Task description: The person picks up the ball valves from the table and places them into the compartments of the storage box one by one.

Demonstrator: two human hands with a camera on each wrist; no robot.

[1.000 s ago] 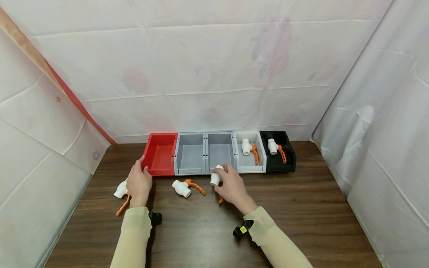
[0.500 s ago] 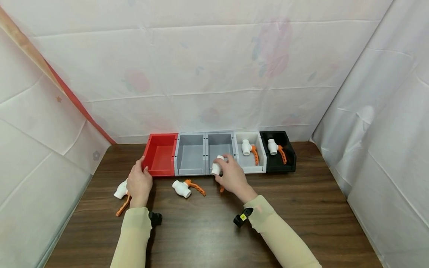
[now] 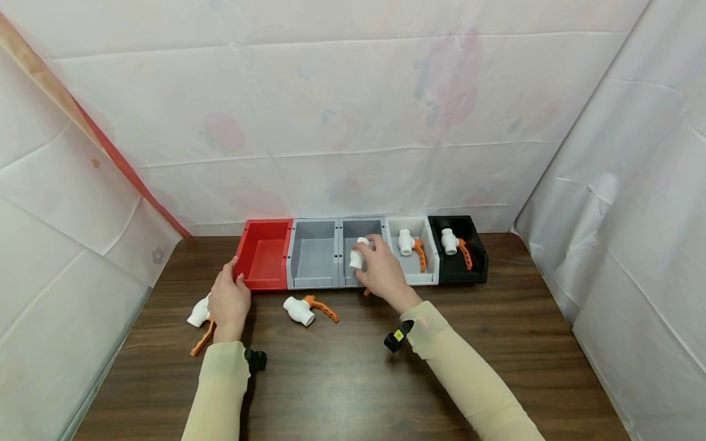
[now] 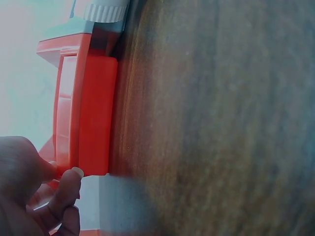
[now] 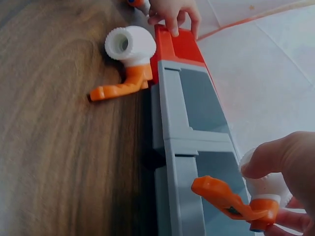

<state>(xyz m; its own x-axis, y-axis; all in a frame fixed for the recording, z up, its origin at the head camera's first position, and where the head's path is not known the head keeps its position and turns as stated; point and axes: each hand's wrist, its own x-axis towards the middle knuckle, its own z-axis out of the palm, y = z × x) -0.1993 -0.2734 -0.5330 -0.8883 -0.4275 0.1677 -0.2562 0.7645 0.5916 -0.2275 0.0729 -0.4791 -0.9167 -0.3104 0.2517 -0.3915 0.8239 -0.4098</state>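
white valve (image 3: 358,253) pinched in the right hand (image 3: 382,275) over the second grey bin (image 3: 361,229); lower it gently while the left hand (image 3: 228,301) touches the red bin (image 3: 263,277), fingers relaxed.

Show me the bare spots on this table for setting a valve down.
Bare table lies right of the right hand, before the black bin. The near edge between both sleeves is bare too. It is crowded before the red bin, with the left hand and two loose valves.
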